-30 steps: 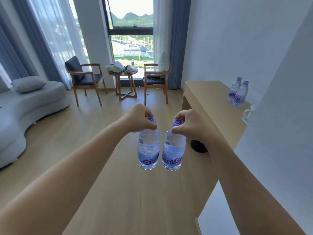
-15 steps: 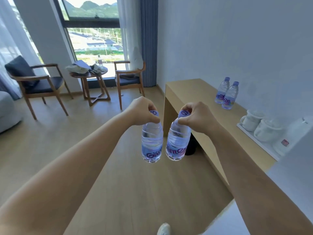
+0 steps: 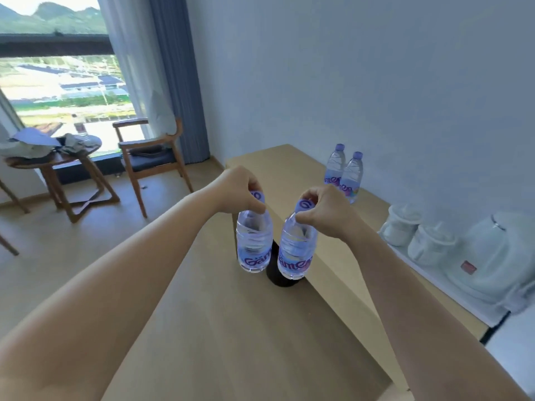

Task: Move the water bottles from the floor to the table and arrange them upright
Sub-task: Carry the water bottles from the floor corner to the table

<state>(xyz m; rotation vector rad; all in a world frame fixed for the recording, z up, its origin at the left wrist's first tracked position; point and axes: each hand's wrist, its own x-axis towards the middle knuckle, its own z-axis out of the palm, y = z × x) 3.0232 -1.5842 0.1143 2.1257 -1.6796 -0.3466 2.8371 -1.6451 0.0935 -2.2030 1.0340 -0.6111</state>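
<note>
left hand [image 3: 241, 190] – bottle [image 3: 254, 243] (hanging), right hand [image 3: 327, 211] – second bottle [image 3: 296, 250]

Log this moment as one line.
left hand: holds bottle | right hand: holds second bottle | two bottles upright on table

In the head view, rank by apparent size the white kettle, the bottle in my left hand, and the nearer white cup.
1. white kettle
2. left-hand bottle, inflated by closeness
3. nearer white cup

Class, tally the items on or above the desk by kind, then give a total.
Clear plastic water bottles held in hands: 2
Clear plastic water bottles standing on the light wooden table: 2
White ceramic lidded cups: 2
White electric kettle: 1
Total: 7
</note>
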